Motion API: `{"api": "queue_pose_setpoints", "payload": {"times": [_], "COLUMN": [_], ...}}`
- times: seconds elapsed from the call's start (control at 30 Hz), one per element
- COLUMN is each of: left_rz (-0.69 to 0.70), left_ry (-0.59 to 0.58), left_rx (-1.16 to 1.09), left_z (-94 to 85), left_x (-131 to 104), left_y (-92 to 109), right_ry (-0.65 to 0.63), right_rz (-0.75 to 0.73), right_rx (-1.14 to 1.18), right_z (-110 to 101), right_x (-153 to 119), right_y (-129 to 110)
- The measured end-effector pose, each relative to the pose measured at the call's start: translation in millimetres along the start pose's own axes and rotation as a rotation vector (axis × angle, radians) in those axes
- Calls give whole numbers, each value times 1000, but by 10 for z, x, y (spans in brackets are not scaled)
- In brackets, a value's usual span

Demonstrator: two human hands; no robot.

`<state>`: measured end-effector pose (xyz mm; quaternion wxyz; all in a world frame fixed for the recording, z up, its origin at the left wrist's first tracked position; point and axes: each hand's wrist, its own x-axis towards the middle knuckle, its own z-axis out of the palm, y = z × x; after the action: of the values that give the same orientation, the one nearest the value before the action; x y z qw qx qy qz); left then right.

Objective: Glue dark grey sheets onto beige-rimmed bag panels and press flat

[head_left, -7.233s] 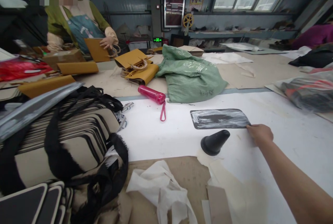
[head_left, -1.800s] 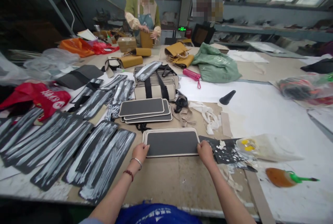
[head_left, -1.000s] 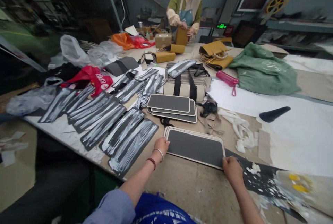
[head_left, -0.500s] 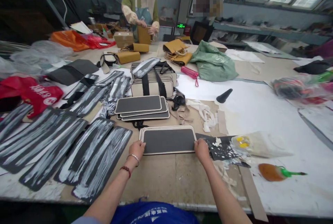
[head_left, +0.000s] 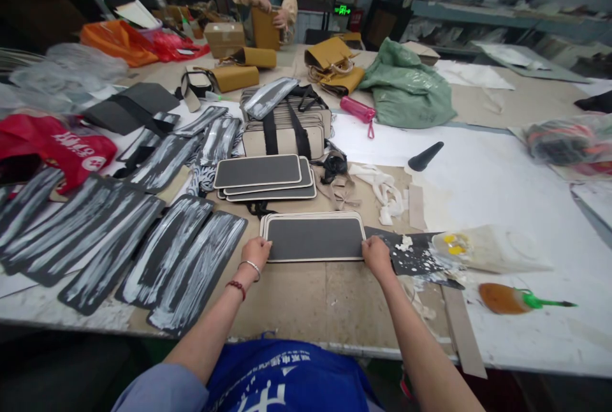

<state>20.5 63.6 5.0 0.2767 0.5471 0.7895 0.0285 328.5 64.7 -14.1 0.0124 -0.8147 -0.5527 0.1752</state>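
A: Which change of state is evident?

B: The stack of grey panels (head_left: 314,238) is in hand rather than free; it is therefore the work in progress.

A: And the fingers?

B: Those of the left hand (head_left: 257,251) are closed on its left near corner; those of the right hand (head_left: 377,255), likewise closed, grip its right end. The stack lies between them, above the near part of the desk (head_left: 306,310); whether it rests there cannot be told.

A: Adjacent objects?

B: White-streaked strips (head_left: 201,265), left; more panels (head_left: 258,171), beyond.
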Motion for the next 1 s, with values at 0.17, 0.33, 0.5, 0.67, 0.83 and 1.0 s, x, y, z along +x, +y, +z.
{"api": "queue_pose_setpoints", "payload": {"times": [0.17, 0.33, 0.5, 0.67, 0.83, 1.0], "left_rz": [-7, -16, -35, -73, -78, -56], "left_ry": [9, 11, 3, 8, 12, -9], "left_rx": [-21, -45, -63, -88, -95, -62], "left_z": [20, 21, 6, 2, -6, -12], "left_x": [12, 20, -1, -11, -6, -10], "left_y": [-12, -7, 21, 34, 30, 17], "right_ry": [-3, -14, -72, -136, -159, -147], "right_rz": [-16, -28, -65, -96, -106, -71], "right_rx": [-15, -46, -90, -131, -148, -152], "right_z": [-18, -27, -49, -96, -137, -131], "right_x": [-6, 8, 33, 73, 88, 50], "right_y": [2, 9, 20, 20, -6, -28]}}
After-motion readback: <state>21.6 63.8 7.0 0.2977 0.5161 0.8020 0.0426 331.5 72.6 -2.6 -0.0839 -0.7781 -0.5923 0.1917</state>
